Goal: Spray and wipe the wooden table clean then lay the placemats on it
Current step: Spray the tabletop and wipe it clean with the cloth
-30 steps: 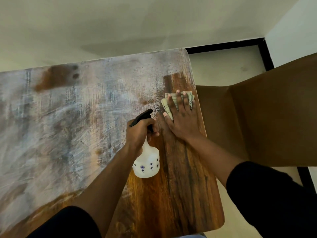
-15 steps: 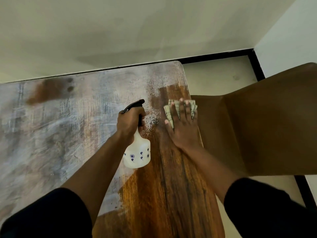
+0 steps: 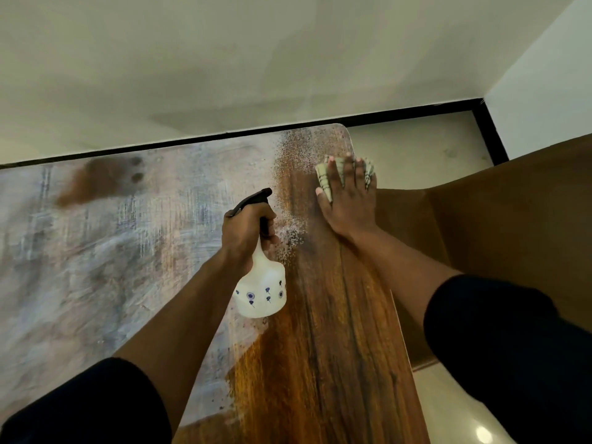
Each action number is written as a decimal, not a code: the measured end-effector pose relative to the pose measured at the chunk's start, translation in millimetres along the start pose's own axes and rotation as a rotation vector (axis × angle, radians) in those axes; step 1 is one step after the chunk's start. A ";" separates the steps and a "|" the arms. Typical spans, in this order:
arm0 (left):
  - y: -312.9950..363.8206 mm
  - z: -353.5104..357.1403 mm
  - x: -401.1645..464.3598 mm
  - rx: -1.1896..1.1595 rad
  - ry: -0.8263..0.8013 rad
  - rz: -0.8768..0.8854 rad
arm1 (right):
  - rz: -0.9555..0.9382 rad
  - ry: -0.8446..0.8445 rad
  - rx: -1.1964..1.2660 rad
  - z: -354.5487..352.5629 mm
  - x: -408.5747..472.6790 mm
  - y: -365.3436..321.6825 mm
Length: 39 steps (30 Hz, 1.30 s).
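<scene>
Most of the wooden table (image 3: 323, 363) is coated in whitish film; a bare strip runs along its right edge. A cloth (image 3: 323, 182) is pressed near the far right corner under the flat right hand (image 3: 347, 203), while a white spray bottle (image 3: 261, 293) is gripped by the left hand (image 3: 246, 232) just beside it.

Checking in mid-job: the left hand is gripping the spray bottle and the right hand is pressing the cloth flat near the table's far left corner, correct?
Not quite. The head view shows the right hand pressing the cloth flat near the far right corner of the wooden table, not the left. The rest holds: the left hand grips the spray bottle.
</scene>
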State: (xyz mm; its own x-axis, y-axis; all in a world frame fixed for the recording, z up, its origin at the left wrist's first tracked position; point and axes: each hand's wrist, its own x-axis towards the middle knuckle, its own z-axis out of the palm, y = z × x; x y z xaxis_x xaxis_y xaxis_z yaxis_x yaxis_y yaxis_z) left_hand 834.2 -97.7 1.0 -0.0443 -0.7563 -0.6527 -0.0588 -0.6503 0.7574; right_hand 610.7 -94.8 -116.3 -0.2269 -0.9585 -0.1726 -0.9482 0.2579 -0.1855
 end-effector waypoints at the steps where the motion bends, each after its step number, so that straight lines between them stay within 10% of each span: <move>1: 2.9 -1.2 0.0 -0.014 -0.004 -0.022 | 0.007 -0.008 0.000 -3.9 12.3 -0.2; 18: 21.0 -3.3 6.2 -0.093 -0.006 -0.078 | -0.047 0.067 0.009 16.2 -59.6 -23.7; 34: 9.9 2.1 1.2 -0.116 0.002 -0.094 | 0.015 -0.008 0.022 -20.9 99.4 -23.7; 39: 13.0 6.6 1.6 -0.143 0.020 -0.011 | -0.226 0.002 -0.024 0.7 48.7 -76.5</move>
State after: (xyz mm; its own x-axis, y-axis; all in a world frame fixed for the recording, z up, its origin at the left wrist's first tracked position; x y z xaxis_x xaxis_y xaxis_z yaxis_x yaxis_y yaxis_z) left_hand 826.7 -106.9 9.7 -0.0240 -0.7492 -0.6619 0.0832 -0.6613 0.7455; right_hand 672.3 -161.1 -111.3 -0.0090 -0.9918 -0.1275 -0.9800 0.0340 -0.1959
